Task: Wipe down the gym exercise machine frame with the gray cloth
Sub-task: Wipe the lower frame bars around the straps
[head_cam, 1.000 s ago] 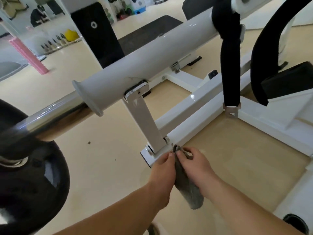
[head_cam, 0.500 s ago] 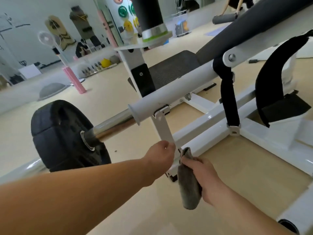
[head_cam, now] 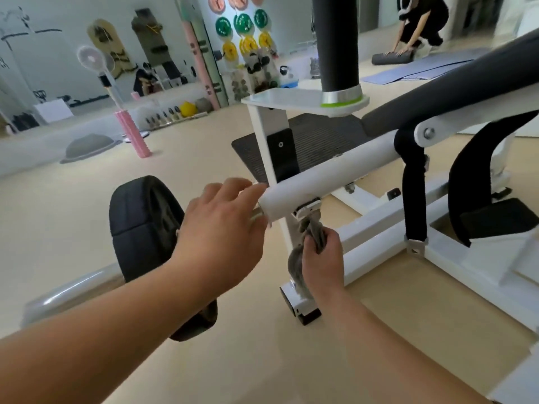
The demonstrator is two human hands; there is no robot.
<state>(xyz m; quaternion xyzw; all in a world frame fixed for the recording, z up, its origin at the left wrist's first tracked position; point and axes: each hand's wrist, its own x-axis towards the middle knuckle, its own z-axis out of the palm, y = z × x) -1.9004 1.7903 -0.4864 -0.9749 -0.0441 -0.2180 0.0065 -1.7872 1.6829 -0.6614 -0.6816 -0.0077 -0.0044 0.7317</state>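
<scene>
Cloth and strut are the pair that matters here. The gray cloth is bunched in the right hand, whose fingers are curled tight round it. The upper end of the bundle presses against the white strut. This strut is the flat piece of the machine frame that rises from the foot on the floor to the clamp under the white tube. Its long axis is steep, almost upright in this view, and the right hand sits high on it, just below the clamp. A tail of the cloth hangs down beside the lower half.

The left hand holds nothing. Its fingers are spread and fairly straight, and they reach toward the near end of the tube, in front of the weight plate. The fingertips are blurred, so I cannot tell whether they touch the tube. The two hands are apart, the left one higher and more to the left.

My judgement is that the wiping of the strut is in progress. A coming stroke must follow the strut's length, most likely downward to the foot, because little room remains above the cloth. The tube runs from the left hand away to the right and upward, so the left hand is nearer to it and can steady it. The right hand alone is placed for the strut.
</scene>
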